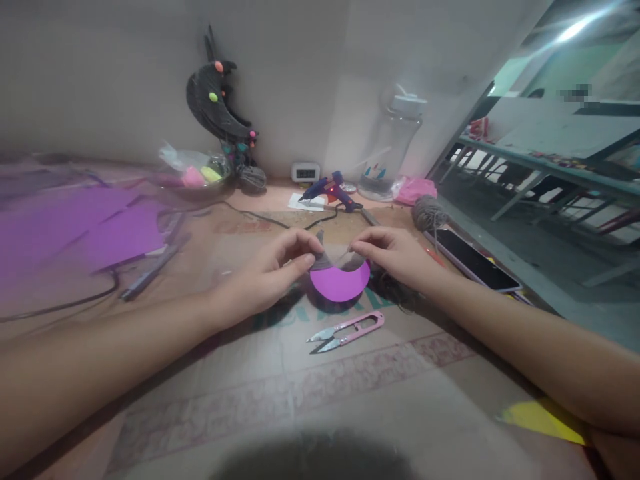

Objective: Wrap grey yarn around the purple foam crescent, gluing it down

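A purple crescent-shaped cutout [341,283] is held up above the table, its upper ends wrapped in grey yarn [354,261]. My left hand [287,261] pinches the crescent's left end between thumb and fingers. At the right end, my right hand [387,252] is closed with thumb and forefinger together on a strand of the grey yarn. The middle and lower part of the cutout show bare purple. Pink-handled thread snips [347,331] lie on the table just below, blades pointing left.
A glue gun [333,190] with a red light sits behind my hands, near a small digital clock [305,173] and a clear jar [393,147]. A yarn ball [429,212] and phone [475,259] are right; purple sheets [120,223] left. A dark crescent [213,100] stands against the wall.
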Available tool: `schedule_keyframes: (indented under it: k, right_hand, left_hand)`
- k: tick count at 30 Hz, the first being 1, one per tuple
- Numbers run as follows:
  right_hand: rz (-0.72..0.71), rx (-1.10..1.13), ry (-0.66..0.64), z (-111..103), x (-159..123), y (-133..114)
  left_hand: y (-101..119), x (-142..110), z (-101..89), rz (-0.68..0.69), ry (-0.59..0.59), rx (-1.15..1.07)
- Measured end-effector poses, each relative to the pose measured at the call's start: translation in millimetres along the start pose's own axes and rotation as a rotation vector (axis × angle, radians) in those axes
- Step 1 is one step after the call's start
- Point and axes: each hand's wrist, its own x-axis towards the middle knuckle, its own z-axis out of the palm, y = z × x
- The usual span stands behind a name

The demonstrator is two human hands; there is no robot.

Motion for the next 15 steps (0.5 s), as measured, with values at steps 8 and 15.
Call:
schedule_keyframes:
  k: [8, 15]
  right_hand:
    - [0.103, 0.250, -0.069, 1, 3, 10]
    - [0.134, 0.527, -0.110, 0, 8, 19]
  left_hand:
    - [3, 5, -0.2, -0.087, 0.024, -0.083]
    - [-2, 6, 0.0, -0.052, 0.064, -0.133]
